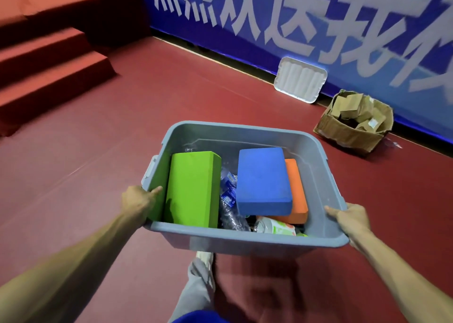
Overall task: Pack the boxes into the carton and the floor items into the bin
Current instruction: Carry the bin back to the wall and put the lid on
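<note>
I hold a grey plastic bin off the floor in front of me. My left hand grips its left rim and my right hand grips its right rim. Inside lie a green foam block, a blue foam block resting on an orange one, crushed plastic bottles and a can. A brown carton full of small cardboard boxes stands open on the floor at the right, by the wall.
The bin's white lid leans against the blue banner wall behind the carton. Red carpeted steps rise at the left. Red floor stretches ahead. My leg and shoe show below the bin.
</note>
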`<action>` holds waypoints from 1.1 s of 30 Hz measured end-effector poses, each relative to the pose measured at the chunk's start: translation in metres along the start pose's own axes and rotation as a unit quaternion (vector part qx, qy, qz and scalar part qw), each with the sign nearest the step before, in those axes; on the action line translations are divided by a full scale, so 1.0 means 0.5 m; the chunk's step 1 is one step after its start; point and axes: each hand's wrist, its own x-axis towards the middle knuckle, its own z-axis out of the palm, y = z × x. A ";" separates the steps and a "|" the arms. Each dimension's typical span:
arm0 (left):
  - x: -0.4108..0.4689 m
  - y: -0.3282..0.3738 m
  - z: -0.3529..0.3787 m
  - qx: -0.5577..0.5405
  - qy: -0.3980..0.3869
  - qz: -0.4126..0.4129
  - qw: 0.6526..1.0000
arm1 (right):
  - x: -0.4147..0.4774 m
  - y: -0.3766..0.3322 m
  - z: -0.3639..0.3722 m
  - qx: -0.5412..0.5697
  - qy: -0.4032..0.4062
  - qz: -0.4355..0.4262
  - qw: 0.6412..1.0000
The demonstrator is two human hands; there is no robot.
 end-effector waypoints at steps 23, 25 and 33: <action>0.813 1.045 0.347 0.122 -0.075 0.099 0.985 | 0.899 -0.495 0.252 0.083 0.088 0.128 0.984; 0.869 1.142 0.386 0.128 -0.074 0.105 0.983 | 0.992 -0.553 0.249 0.081 0.098 0.131 0.983; 1.103 1.446 0.534 0.127 -0.102 0.103 0.981 | 1.323 -0.755 0.294 0.047 0.114 0.134 0.983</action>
